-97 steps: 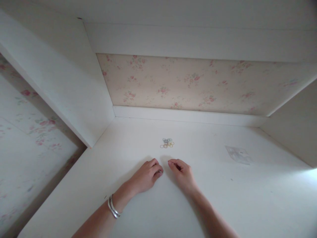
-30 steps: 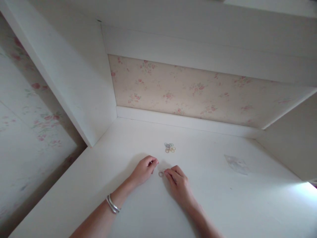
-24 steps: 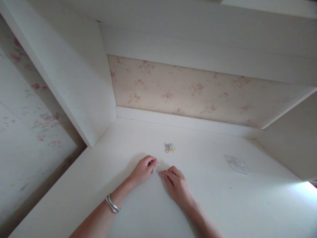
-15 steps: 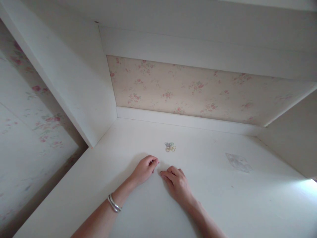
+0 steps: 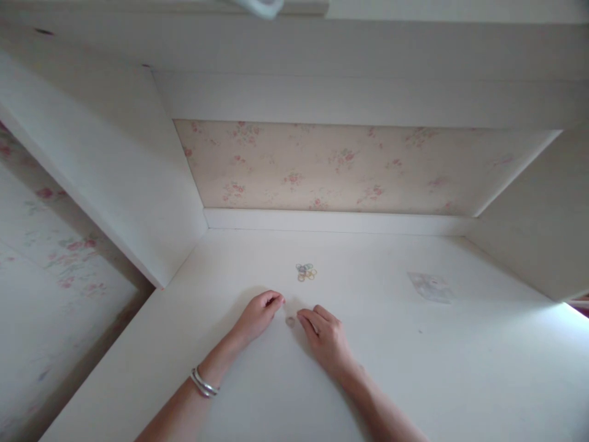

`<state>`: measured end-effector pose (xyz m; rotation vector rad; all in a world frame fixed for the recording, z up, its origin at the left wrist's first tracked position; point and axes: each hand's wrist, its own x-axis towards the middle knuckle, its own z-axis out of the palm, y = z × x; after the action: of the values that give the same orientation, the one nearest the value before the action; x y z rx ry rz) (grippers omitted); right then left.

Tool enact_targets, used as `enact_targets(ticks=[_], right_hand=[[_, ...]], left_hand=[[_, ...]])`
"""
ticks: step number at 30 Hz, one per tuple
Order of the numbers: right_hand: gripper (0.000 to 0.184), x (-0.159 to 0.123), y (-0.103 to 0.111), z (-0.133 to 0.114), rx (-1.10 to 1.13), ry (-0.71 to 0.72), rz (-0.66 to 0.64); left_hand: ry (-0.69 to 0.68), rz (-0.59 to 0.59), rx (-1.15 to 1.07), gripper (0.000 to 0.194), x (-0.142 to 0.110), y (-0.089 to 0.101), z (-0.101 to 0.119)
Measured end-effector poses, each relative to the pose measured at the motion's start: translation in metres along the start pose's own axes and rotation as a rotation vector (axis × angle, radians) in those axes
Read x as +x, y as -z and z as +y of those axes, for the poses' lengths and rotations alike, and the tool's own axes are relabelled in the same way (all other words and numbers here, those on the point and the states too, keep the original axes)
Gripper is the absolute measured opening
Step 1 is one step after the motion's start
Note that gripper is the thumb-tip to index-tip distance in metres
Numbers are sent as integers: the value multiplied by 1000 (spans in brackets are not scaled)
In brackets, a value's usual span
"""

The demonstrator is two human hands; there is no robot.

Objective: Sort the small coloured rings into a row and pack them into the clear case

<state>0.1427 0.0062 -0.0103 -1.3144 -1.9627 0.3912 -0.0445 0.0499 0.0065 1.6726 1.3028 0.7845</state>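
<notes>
Left hand (image 5: 258, 315): your fingertips together; cannot tell if they grip anything.
Right hand (image 5: 329, 339): fingertips together, contents unclear.
Small ring (image 5: 290, 321): on bench (image 5: 271, 393), between your hands.
Coloured rings (image 5: 306, 272): clustered beyond your hands.
Clear bag (image 5: 431, 288): off to your right.

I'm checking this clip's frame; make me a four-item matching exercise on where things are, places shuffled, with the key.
1. small greyish loop
2. cluster of coloured loops
3. see-through bag
4. silver bangle

A. well to the right of both hands
B. around the left wrist
C. between the left hand and the right hand
D. straight ahead, beyond both hands

Pairs: 1-C, 2-D, 3-A, 4-B
</notes>
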Motion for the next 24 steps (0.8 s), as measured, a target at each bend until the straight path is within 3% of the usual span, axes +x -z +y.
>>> enact_targets(ticks=[10, 15, 24], right_hand=[[29, 7, 12, 16, 63, -176, 129], [30, 12, 11, 28, 115, -251, 150], [30, 15, 13, 28, 138, -268, 134]], left_hand=[[-170, 111, 459, 20, 56, -36, 12], [-169, 153, 595, 20, 68, -40, 13], [-168, 76, 653, 20, 78, -39, 15]])
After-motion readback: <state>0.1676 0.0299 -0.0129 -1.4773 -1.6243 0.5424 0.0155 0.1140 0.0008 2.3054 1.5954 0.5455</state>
